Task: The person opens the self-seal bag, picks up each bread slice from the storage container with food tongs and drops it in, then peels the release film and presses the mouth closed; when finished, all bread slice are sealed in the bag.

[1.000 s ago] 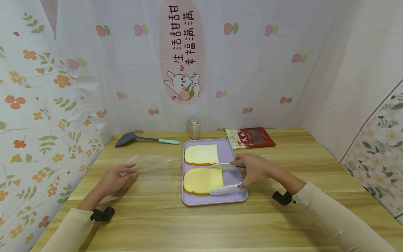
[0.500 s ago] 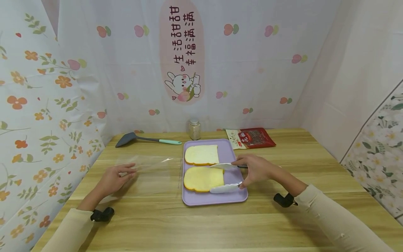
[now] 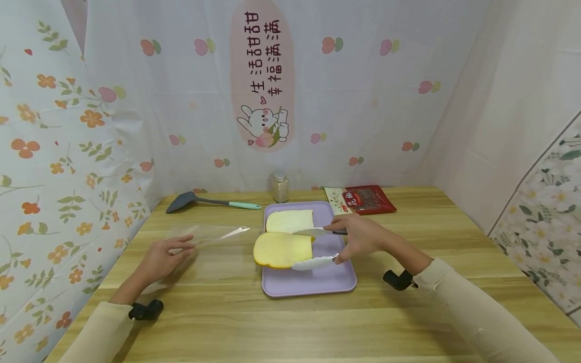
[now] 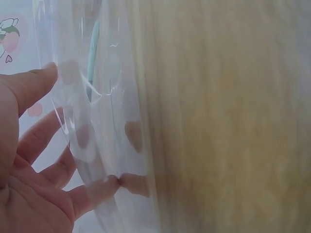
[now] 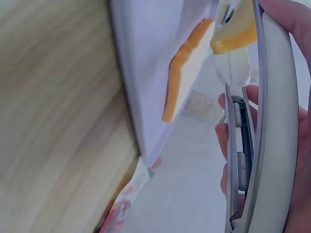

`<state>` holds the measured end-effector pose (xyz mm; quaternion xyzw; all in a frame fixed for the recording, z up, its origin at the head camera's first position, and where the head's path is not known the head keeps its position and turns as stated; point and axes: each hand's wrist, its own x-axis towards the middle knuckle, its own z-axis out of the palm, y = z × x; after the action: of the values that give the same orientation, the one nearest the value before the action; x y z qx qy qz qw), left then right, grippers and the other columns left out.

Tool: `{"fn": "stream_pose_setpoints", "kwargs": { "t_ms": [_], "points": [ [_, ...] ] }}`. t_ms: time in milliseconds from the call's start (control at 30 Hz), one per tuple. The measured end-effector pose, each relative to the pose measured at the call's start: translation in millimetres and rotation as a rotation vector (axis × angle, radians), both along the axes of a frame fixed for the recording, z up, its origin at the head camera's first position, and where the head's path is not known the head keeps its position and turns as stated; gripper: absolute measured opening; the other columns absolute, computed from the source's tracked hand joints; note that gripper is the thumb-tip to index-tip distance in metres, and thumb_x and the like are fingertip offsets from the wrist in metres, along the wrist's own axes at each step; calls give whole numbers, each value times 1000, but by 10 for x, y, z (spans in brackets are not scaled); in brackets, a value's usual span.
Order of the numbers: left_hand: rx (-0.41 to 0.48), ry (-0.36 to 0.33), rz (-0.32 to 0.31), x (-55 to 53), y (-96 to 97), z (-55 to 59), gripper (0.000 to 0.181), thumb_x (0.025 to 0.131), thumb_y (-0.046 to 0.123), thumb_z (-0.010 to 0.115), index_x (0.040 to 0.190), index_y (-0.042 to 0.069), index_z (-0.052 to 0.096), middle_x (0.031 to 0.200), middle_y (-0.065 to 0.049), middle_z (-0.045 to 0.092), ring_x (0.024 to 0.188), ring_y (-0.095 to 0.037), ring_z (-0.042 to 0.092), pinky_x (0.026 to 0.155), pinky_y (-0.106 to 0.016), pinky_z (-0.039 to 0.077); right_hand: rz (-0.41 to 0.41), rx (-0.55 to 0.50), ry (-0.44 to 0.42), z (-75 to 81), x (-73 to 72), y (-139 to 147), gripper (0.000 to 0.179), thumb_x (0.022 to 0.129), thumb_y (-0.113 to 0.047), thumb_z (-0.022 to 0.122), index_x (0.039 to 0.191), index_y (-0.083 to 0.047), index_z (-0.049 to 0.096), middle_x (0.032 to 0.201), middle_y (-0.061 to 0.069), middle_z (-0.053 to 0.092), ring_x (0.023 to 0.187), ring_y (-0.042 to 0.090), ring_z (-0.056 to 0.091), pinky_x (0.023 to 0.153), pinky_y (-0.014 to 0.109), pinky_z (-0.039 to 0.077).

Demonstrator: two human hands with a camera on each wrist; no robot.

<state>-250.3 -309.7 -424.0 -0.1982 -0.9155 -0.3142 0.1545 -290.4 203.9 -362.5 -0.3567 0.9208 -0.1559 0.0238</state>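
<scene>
Pale tongs [image 5: 279, 131], clamped in the right grip [image 3: 363, 235], show their inside only from that wrist; left grip [image 3: 167, 258] has fingers apart.

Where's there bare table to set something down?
In front of the tray and right of the red packet. Clear plastic and the left hand crowd its left side; bread, tongs and the right hand crowd the tray itself.

Wait

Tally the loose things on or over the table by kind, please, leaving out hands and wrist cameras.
Bread slices: 2
Tray: 1
Tongs: 1
Clear plastic: 1
Spatula: 1
Jar: 1
Packet: 1
Total: 8
</scene>
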Motion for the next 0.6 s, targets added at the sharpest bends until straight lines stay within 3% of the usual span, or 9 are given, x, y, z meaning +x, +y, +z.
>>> {"fn": "stream_pose_setpoints", "kwargs": {
  "t_ms": [100,433,600],
  "points": [
    [4,-9,-1,0,-2,0,16,89,4,73,105,2,78,126,-21,65,105,-39,65,73,-45,57,19,2,-4,18,-39,-89,83,64,-54,87,131,-11,66,119,4,64,101,22,59,79,37,50],
    [33,-56,6,18,3,24,17,91,4,71,106,1,77,129,-23,62,113,-43,60,78,-51,55,39,42,-7,66,-121,-358,82,66,-55,86,132,-10,66,123,5,63,101,22,59,79,37,51],
    [43,-57,8,24,3,32,17,91,6,71,106,0,77,128,-22,63,114,-43,60,78,-49,56,49,29,-18,60,-182,-474,82,65,-53,88,131,-10,66,119,4,64,97,23,61,75,35,49]
  ]
}}
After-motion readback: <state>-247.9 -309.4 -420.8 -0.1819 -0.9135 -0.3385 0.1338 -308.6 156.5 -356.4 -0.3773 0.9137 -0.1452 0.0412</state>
